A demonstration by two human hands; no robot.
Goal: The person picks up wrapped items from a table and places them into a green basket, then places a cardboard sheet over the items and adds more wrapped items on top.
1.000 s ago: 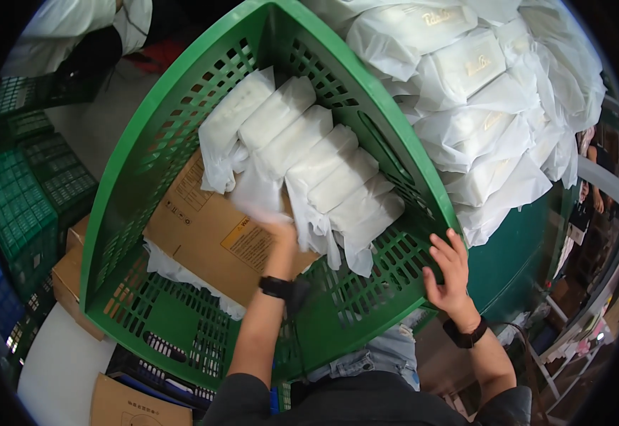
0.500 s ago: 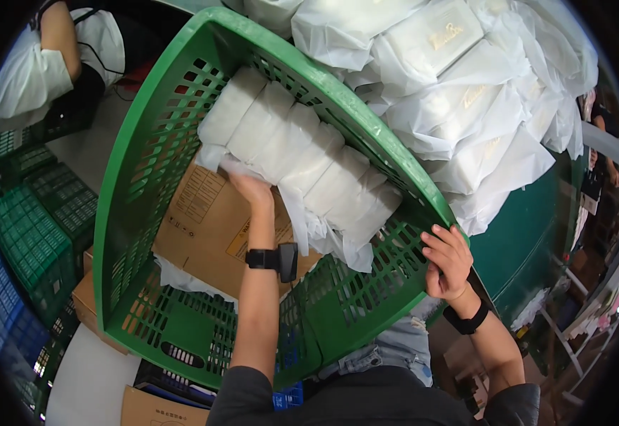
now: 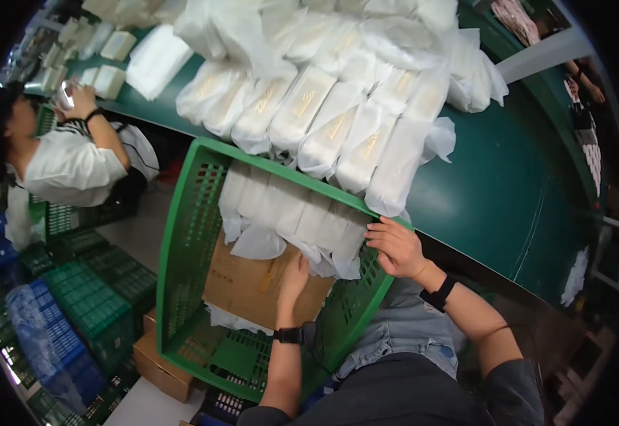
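A green plastic crate [image 3: 189, 241] stands against a green table. Inside it, a row of white bagged packages [image 3: 291, 216] lies along the far side on a sheet of brown cardboard [image 3: 249, 284]. My left hand [image 3: 295, 273] reaches into the crate and presses against the bottom of the package row. My right hand [image 3: 394, 247] grips the crate's right rim near its corner, beside the table edge. Both wrists wear black bands.
The green table [image 3: 494, 192] carries a big heap of white bagged packages [image 3: 338, 106]. Another person in a white top [image 3: 68, 160] stands at the left. Stacked green and blue crates [image 3: 82, 305] and a cardboard box [image 3: 157, 366] sit on the floor.
The view has swung so the crate now sits lower and left. My left hand drew back from the top of the package row to its near side. My right hand stayed on the rim.
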